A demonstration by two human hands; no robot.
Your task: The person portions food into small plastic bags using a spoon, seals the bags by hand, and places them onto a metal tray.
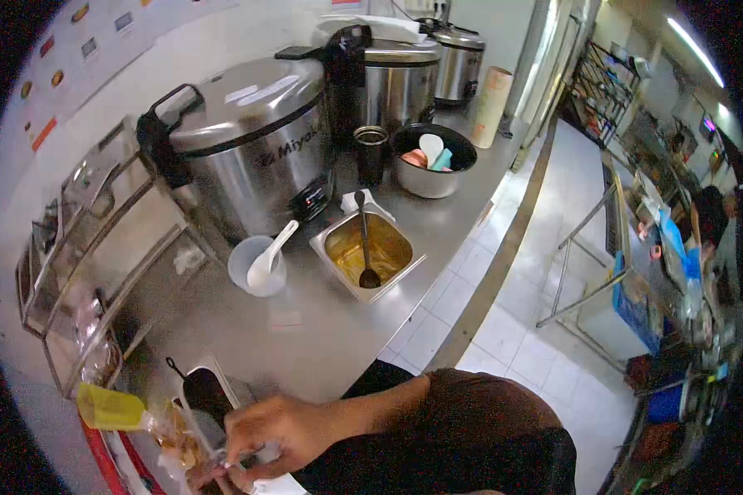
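Note:
At the lower left of the head view, my right hand is closed in a pinch on something small and pale that I cannot make out. My left hand is close beside it at the bottom edge, mostly hidden and blurred. Beside the hands are a clear plastic bag with brownish contents and a yellow cup-like item. Just behind them sits a dark container with a black handle in a metal tray.
On the steel counter stand a clear tub with a white paddle, a metal pan with a dark ladle, a round pot and large cookers. A wire rack is at left.

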